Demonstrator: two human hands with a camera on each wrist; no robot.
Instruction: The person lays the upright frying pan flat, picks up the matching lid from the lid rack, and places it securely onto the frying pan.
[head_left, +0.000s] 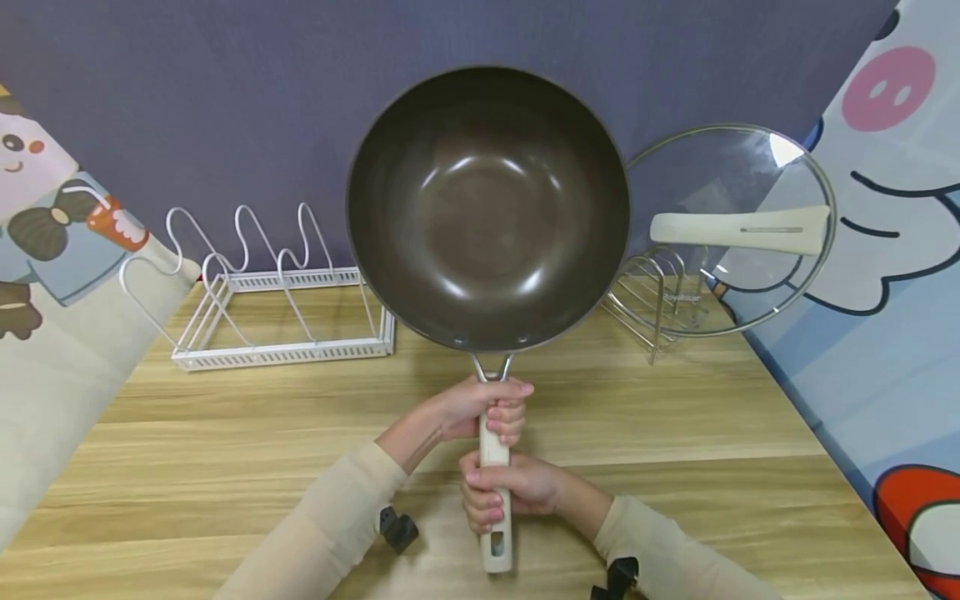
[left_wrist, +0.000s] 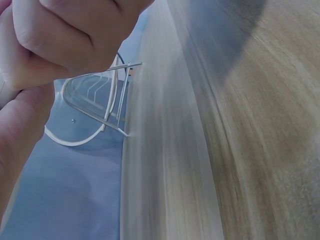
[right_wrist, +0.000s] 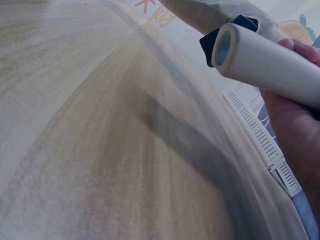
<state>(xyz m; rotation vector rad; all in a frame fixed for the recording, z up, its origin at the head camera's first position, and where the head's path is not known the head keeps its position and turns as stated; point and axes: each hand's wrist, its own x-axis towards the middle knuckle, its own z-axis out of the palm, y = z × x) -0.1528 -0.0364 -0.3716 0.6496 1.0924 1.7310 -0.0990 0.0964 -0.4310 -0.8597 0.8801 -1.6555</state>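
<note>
A dark brown wok (head_left: 487,208) with a cream handle (head_left: 495,454) is held up above the table, its inside facing the head camera. My left hand (head_left: 483,408) grips the handle's upper part, just below the metal fork that joins it to the pan. Lower down, my right hand (head_left: 513,487) wraps round the same handle, whose end with a hanging hole sticks out beneath. In the left wrist view the curled fingers (left_wrist: 75,40) of the left hand show. The right wrist view shows the handle's end (right_wrist: 265,62) coming out of the right hand (right_wrist: 292,130).
A white wire rack (head_left: 281,354) stands at the back left of the wooden table (head_left: 300,450). At the back right, a glass lid (head_left: 750,292) with a cream grip stands in a small metal stand (head_left: 656,308). A dark wall (head_left: 225,100) closes the back.
</note>
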